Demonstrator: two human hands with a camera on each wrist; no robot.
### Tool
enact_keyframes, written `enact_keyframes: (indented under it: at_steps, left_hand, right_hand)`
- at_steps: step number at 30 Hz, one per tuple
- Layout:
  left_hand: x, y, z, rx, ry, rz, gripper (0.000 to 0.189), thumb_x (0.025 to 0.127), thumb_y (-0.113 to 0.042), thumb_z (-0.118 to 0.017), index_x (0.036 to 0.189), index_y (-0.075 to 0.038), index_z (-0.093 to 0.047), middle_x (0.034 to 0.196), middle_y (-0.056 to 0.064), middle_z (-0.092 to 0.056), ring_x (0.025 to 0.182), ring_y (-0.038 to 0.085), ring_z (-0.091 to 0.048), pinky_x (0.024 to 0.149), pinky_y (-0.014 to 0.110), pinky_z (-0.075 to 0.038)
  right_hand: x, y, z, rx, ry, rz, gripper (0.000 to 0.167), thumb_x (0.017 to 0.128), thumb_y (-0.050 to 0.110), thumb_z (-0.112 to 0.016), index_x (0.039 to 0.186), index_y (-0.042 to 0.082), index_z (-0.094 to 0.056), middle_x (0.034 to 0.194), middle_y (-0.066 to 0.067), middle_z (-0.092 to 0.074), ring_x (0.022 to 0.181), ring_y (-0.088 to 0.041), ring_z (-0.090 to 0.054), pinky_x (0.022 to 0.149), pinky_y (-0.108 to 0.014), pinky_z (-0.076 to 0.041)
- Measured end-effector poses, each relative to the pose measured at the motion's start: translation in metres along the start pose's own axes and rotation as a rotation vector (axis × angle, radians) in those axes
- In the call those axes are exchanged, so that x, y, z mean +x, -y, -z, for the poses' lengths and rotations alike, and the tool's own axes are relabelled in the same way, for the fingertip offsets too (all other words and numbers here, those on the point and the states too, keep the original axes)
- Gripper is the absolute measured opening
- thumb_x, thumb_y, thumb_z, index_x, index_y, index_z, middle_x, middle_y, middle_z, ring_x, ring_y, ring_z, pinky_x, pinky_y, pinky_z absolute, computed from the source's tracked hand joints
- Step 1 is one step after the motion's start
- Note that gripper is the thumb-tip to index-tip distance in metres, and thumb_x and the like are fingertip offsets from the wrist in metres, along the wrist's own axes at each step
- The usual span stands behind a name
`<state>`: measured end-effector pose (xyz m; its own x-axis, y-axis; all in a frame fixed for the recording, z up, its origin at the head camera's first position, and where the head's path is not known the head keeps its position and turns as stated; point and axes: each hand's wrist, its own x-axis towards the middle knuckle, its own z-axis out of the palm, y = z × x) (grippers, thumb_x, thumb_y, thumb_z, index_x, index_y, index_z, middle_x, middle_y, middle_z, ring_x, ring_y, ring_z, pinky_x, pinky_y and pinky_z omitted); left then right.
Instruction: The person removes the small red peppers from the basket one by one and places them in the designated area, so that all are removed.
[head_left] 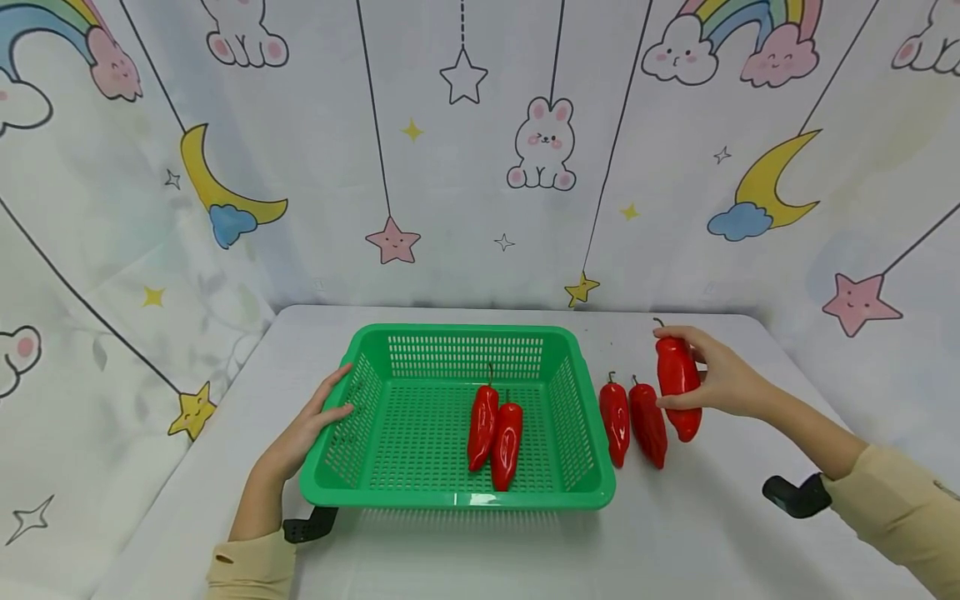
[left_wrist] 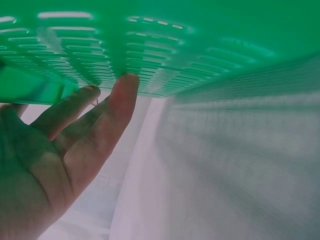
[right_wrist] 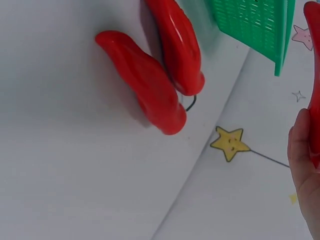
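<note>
With our right hand (head_left: pixel 720 375) we pinch a red chili pepper (head_left: pixel 677 371) near the table (head_left: pixel 675 533)'s far right corner; two loose peppers (head_left: pixel 648 425) lie just left. Our left hand (head_left: pixel 306 429), fingers spread, touches the green basket (head_left: pixel 405 499)'s left rim. Lifting seems in hand; next calls for a steady pinch.

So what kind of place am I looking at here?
Possibly a staged tabletop filming set: a white table before a cartoon-printed backdrop, with a green basket and glossy red peppers.
</note>
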<state>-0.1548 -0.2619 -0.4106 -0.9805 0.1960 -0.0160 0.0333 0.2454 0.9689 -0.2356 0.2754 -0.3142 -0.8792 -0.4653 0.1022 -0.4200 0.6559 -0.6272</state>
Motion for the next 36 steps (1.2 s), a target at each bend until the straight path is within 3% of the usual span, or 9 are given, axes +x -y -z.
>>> enact_keyframes:
  at_steps: [24, 36]
  left_hand:
    - [0.000, -0.001, -0.001, 0.016, -0.008, 0.002, 0.060, 0.097, -0.023, -0.043, 0.148, -0.027, -0.011, 0.152, 0.005, 0.005, 0.135, 0.035, 0.005, 0.096, 0.067, -0.009]
    - [0.000, -0.002, -0.001, 0.015, -0.007, 0.003, 0.060, 0.097, -0.024, -0.043, 0.148, -0.028, -0.011, 0.152, 0.005, 0.005, 0.135, 0.035, 0.005, 0.096, 0.067, -0.009]
  right_hand:
    - [-0.003, -0.046, -0.012, -0.059, 0.024, -0.073, 0.088, 0.058, 0.017, -0.086, 0.129, -0.003, -0.036, 0.114, -0.024, -0.044, 0.101, -0.044, -0.044, 0.060, -0.040, -0.053]
    - [-0.002, -0.069, -0.028, -0.062, 0.050, -0.093, 0.088, 0.057, 0.019, -0.086, 0.128, -0.004, -0.037, 0.113, -0.024, -0.046, 0.100, -0.043, -0.046, 0.061, -0.039, -0.053]
